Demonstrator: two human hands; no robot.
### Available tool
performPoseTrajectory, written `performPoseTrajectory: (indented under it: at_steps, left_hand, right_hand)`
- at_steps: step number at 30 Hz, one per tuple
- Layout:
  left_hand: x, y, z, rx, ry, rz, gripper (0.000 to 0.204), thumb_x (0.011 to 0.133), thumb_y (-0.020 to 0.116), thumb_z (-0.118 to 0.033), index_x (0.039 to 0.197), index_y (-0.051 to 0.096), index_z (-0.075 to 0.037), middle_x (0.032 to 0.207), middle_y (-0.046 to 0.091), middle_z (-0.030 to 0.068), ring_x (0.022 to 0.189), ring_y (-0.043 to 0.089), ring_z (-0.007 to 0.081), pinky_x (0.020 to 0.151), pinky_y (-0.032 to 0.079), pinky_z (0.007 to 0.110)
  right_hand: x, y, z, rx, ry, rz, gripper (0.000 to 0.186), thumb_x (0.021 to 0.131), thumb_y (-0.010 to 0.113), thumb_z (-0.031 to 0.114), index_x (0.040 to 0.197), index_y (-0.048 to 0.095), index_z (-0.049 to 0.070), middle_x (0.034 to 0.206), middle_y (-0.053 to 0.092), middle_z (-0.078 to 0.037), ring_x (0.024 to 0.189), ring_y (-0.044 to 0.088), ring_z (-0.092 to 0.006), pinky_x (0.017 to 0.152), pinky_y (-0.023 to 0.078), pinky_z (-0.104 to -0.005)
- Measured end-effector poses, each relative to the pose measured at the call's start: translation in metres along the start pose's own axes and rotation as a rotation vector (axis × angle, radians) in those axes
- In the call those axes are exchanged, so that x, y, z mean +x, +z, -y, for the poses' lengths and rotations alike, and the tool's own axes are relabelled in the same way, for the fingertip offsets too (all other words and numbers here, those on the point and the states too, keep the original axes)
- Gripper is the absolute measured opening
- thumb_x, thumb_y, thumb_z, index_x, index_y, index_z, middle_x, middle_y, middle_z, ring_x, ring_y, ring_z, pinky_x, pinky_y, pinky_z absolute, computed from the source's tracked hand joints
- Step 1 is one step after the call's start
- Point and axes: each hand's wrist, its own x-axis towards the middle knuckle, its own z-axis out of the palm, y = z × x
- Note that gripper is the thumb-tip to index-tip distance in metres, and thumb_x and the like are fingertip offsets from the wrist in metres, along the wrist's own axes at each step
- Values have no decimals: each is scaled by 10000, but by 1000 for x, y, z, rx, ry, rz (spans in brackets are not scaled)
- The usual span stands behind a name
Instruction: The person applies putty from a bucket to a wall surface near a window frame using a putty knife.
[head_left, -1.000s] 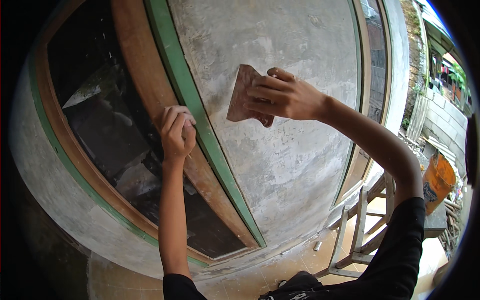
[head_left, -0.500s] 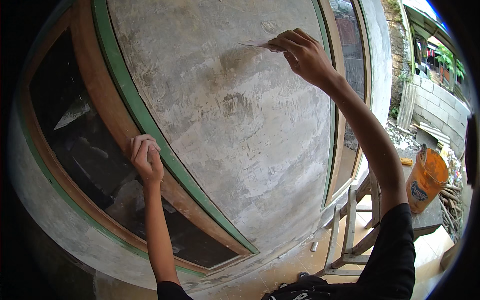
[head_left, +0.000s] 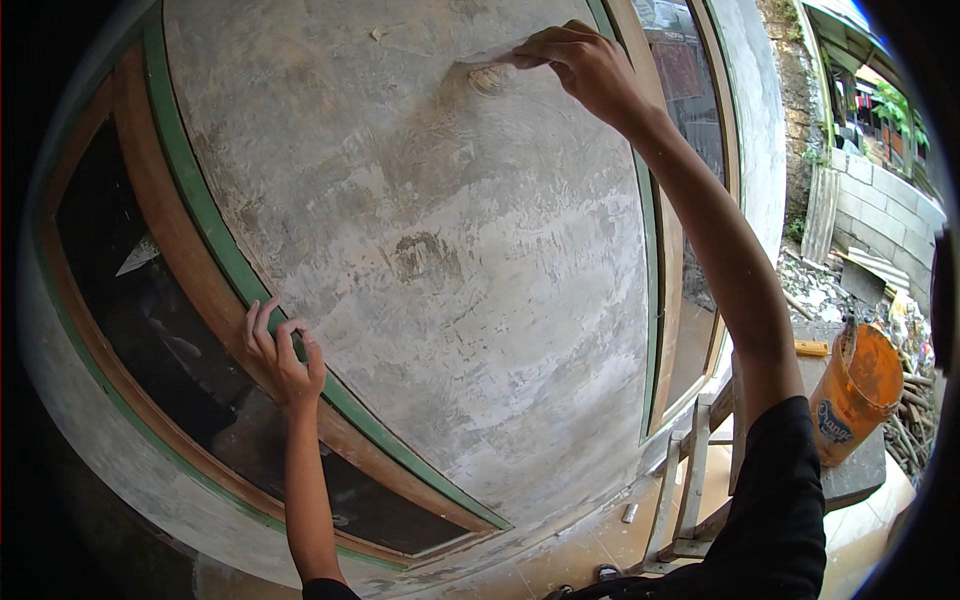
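Note:
High on the grey, unevenly plastered wall (head_left: 450,210), my right hand (head_left: 592,75) pinches a thin flat scraper (head_left: 497,58). Its blade lies close to the wall, beside a small curved, rough mark (head_left: 490,80). The scraper is mostly hidden by the fingers and seen nearly edge-on. Lower on the left, my left hand (head_left: 285,358) is at the green trim (head_left: 205,222) next to the brown wooden window frame (head_left: 170,215). Its fingers are bent but apart, with nothing in them. Some fingertips seem to touch the trim.
On a grey bench (head_left: 855,480) at the right stands an orange-stained bucket (head_left: 850,400) with a tool's handle at its rim. A yellow-orange object (head_left: 810,347) lies behind it. A wooden frame (head_left: 690,490) with legs stands beside the wall. A second window (head_left: 690,110) borders the wall's right side.
My right hand has moved up and slightly left with the scraper. My left hand's fingers have spread from a tighter curl and shifted onto the green trim. The view has shifted a little.

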Motion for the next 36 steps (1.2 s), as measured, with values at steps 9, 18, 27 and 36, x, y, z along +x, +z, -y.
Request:
performPoseTrajectory:
  at_steps: [9, 18, 27, 36]
  left_hand:
    - [-6, 3, 5, -70, -22, 47, 232, 927, 481, -244, 944, 535, -19, 1334, 474, 216, 1275, 395, 448, 1059, 290, 564]
    - [-5, 9, 0, -37, -26, 45, 223, 894, 478, -233, 944, 536, -24, 1308, 483, 205, 1255, 415, 443, 1049, 316, 563]
    - [-10, 11, 3, -8, -29, 49, 244, 898, 460, -243, 938, 530, -13, 1312, 475, 209, 1258, 409, 441, 1052, 308, 569]
    - [-11, 6, 8, -44, -16, 56, 360, 978, 396, -346, 942, 523, -10, 1334, 460, 235, 1283, 386, 441, 1065, 281, 561]
  right_hand:
    - [-40, -30, 30, 73, -112, 284, 263, 729, 782, 30, 975, 752, 119, 1018, 721, 33, 907, 586, -162, 863, 550, -270]
    - [-73, -40, 11, 319, 209, 229, 136, 880, 668, 24, 996, 736, 44, 947, 729, -70, 871, 674, -188, 771, 569, -342]
    - [-49, -48, 6, 933, 835, 227, 191, 880, 693, 148, 869, 673, -41, 659, 624, -74, 573, 558, -140, 549, 456, -326]
    - [65, -22, -13, 413, 389, -31, 216, 909, 642, 208, 931, 643, -7, 770, 643, -200, 710, 640, -307, 654, 486, -416]
